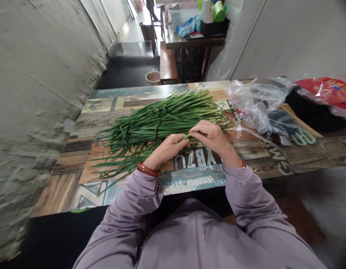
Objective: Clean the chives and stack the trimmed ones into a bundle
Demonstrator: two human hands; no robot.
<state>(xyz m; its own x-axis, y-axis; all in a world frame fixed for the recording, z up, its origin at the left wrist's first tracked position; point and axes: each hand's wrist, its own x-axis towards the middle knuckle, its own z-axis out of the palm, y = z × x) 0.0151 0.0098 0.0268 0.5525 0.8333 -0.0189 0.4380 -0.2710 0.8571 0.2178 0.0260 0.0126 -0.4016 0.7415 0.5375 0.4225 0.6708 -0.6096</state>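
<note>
A large pile of garlic chives (158, 119) lies across the table, dark leafy tips to the left and paler stalk ends to the right. In front of it, my left hand (173, 145) is closed on a few chives, whose leaves trail out to the left under the wrist. My right hand (208, 134) pinches the pale end of the same chives, its fingertips almost meeting the left ones. A brown bangle sits on the left wrist and a red bracelet on the right.
The patterned table (195, 181) has a rough wall (49, 93) on its left. Clear plastic bags (248, 99), green-handled scissors (304, 136) and a red bag (326, 91) lie at the right. Beyond stand a wooden bench (168, 61), a basket (153, 77) and another table (189, 43).
</note>
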